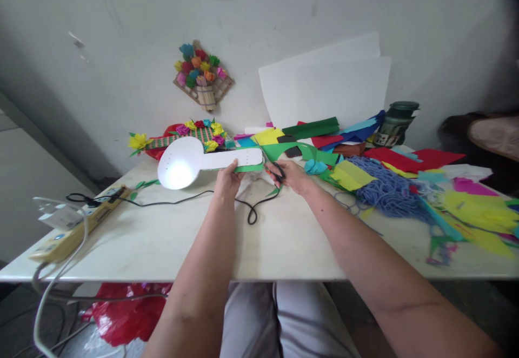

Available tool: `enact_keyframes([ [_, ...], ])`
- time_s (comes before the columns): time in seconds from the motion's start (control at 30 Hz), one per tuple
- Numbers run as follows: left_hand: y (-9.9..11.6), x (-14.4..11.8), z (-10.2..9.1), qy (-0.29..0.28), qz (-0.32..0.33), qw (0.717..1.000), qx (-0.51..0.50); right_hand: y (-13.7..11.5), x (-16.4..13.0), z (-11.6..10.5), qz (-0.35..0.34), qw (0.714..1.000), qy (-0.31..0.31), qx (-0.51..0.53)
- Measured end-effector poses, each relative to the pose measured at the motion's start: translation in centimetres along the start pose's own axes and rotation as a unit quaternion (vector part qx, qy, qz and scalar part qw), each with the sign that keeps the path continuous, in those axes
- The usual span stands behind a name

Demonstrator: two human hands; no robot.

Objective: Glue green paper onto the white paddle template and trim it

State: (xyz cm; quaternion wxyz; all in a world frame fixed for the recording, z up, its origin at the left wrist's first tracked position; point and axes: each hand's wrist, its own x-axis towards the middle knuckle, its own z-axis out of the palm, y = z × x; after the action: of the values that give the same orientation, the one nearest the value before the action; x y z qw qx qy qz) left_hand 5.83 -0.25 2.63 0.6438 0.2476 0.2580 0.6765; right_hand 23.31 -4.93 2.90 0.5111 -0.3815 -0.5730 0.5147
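My left hand [227, 178] pinches a green paper strip [249, 168] along the lower edge of a white paddle-shaped piece [214, 160]. This piece has a broad round end with a bright glare and a long arm with small dots; whether my fingers also grip it, I cannot tell. My right hand [292, 177] is closed around the orange-and-black handles of scissors [277, 173]. The scissor blades point up and away, at the right end of the green strip. A black cord [252, 218] loops on the table below both hands.
A yellow power strip [73, 233] with plugs lies on the left of the table [154, 250]. Coloured paper pieces [352, 175] and blue yarn [389, 190] are heaped at right, near a dark jar [396, 123]. Paper flowers [198, 125] lie at the back.
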Motion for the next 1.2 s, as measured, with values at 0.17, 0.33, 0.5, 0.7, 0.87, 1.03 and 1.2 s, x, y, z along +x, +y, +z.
enact_keyframes([
  [0.17, 0.2, 0.2, -0.5, -0.019, 0.002, 1.0, 0.004, -0.2, -0.1, -0.5, -0.005, 1.0, -0.023, -0.02],
  [0.33, 0.2, 0.5, -0.8, -0.019, 0.001, 1.0, 0.006, -0.4, -0.1, -0.6, -0.002, 0.999, -0.022, -0.045],
  [0.5, 0.3, 0.6, -0.9, -0.017, 0.0, 1.0, 0.004, -0.5, -0.2, -0.5, -0.011, 0.998, -0.015, -0.061],
  [0.7, 0.5, 0.5, -1.0, -0.019, -0.007, 1.0, 0.0, -0.4, 0.0, -1.0, -0.025, 0.996, -0.026, -0.082],
  [0.87, 0.5, 0.7, -1.3, -0.043, -0.005, 0.999, 0.002, -0.7, -0.2, -1.2, -0.037, 0.993, -0.034, -0.109],
  [1.03, 0.5, 0.7, -1.3, -0.049, 0.005, 0.999, 0.014, -1.1, -0.4, -1.0, -0.025, 0.994, -0.027, -0.104],
  [1.2, 0.5, 0.5, -1.1, -0.036, 0.001, 0.999, 0.01, -1.0, -0.3, -0.8, -0.009, 0.996, -0.029, -0.081],
])
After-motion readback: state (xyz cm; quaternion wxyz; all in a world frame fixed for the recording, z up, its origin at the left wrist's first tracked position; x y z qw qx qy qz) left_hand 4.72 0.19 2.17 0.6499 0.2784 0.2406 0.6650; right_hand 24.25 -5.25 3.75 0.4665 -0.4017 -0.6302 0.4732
